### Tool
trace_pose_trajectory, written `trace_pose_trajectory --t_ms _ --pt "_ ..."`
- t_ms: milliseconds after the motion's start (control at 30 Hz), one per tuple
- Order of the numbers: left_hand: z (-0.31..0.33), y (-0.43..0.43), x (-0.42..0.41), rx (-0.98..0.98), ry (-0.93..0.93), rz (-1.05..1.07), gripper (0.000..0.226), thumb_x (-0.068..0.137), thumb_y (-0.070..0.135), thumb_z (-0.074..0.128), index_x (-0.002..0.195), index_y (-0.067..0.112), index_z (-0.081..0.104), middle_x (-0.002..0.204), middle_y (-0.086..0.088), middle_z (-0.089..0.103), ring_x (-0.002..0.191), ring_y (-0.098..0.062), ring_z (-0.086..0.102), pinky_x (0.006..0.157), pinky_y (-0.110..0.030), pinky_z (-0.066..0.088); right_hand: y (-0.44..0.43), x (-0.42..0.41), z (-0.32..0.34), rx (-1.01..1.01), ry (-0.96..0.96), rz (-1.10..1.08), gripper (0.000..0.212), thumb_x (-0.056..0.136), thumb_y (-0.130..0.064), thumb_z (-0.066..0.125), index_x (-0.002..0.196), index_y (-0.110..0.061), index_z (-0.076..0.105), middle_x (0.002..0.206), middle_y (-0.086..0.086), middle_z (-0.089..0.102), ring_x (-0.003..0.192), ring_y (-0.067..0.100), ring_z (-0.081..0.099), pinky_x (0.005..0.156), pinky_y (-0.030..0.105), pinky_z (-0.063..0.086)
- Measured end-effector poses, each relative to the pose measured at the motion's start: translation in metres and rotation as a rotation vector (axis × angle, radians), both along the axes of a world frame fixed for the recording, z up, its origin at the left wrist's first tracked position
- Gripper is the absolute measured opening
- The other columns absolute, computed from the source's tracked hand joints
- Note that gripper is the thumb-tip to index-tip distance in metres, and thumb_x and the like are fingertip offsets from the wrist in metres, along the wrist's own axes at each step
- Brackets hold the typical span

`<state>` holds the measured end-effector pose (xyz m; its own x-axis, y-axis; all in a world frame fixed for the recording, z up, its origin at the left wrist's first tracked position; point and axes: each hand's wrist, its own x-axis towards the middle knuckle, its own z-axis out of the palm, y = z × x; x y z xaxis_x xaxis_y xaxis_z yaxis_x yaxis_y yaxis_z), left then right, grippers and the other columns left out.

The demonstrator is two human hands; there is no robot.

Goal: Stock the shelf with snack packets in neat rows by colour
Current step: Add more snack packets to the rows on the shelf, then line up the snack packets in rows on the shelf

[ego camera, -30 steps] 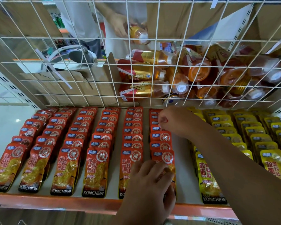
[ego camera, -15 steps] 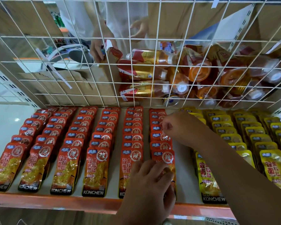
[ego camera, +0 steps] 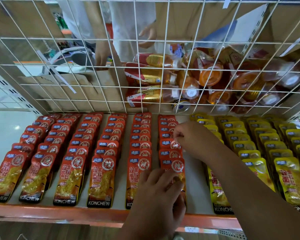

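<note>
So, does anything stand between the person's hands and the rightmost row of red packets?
Nothing visible does. The left hand rests on the front packet of that rightmost red row, and the fingers of the right hand pinch a mid-row packet. The yellow rows lie apart, to the side.

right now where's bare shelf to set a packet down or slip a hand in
Best: the bare strip between the last red row and the first yellow row, though the right hand, pinching a red packet, reaches across it. A pale patch lies left of the first red row. Yellow rows are packed; red rows leave only slivers.
</note>
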<state>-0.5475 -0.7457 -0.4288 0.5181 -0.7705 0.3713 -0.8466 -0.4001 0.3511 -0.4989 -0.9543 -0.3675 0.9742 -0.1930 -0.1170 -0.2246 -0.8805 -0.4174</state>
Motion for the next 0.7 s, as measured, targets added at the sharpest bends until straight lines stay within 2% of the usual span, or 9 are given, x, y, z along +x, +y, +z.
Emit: trace_pose_trajectory --t_ms 167,233,333,433,500,700 --pt "-0.002 0.0 0.0 0.003 -0.005 -0.001 0.028 0.083 0.04 0.068 0.108 0.027 0.071 0.122 0.008 0.063 0.109 -0.014 0.057 0.091 -0.041 0.047 0.001 -0.001 0.001 0.016 0.004 -0.015 0.015 0.092 -0.01 0.06 0.084 -0.014 0.072 0.078 -0.009 0.06 0.065 0.001 0.055 0.056 0.016 0.039" --pt "-0.002 0.0 0.0 0.002 -0.001 -0.002 0.028 0.083 0.04 0.068 0.107 0.027 0.071 0.123 0.008 0.063 0.109 -0.014 0.057 0.091 -0.042 0.047 0.002 -0.004 0.0 -0.018 -0.033 -0.033 0.011 0.093 -0.017 0.061 0.086 -0.017 0.07 0.086 -0.005 0.063 0.073 0.006 0.059 0.062 0.023 0.046" --pt "-0.002 0.0 0.0 -0.005 -0.006 -0.003 0.027 0.083 0.04 0.068 0.107 0.027 0.071 0.122 0.008 0.063 0.109 -0.015 0.058 0.091 -0.042 0.046 0.005 -0.012 0.005 -0.108 -0.129 0.006 0.01 0.095 -0.024 0.061 0.095 -0.025 0.071 0.097 -0.005 0.059 0.088 0.013 0.059 0.069 0.026 0.042" --pt "-0.002 0.0 0.001 -0.011 -0.017 -0.001 0.027 0.082 0.037 0.068 0.106 0.026 0.072 0.122 0.006 0.064 0.108 -0.018 0.058 0.091 -0.042 0.045 0.013 -0.018 0.005 -0.115 -0.047 0.127 0.019 0.097 -0.029 0.057 0.107 -0.026 0.073 0.111 -0.004 0.06 0.101 0.015 0.059 0.084 0.032 0.051" --pt "-0.002 0.0 0.001 -0.008 -0.017 0.0 0.026 0.082 0.037 0.067 0.106 0.026 0.071 0.122 0.006 0.064 0.108 -0.018 0.058 0.091 -0.042 0.045 0.017 -0.021 -0.001 -0.127 -0.005 0.165 0.02 0.097 -0.03 0.056 0.107 -0.023 0.073 0.114 -0.002 0.06 0.103 0.017 0.06 0.089 0.037 0.054" --pt "-0.001 -0.001 0.0 -0.009 -0.035 -0.004 0.025 0.081 0.036 0.067 0.103 0.025 0.071 0.12 0.006 0.064 0.105 -0.019 0.059 0.089 -0.042 0.045 0.016 -0.026 -0.009 -0.059 -0.07 0.101 0.007 0.091 -0.026 0.062 0.088 -0.022 0.067 0.097 -0.007 0.059 0.089 0.014 0.059 0.076 0.032 0.052"
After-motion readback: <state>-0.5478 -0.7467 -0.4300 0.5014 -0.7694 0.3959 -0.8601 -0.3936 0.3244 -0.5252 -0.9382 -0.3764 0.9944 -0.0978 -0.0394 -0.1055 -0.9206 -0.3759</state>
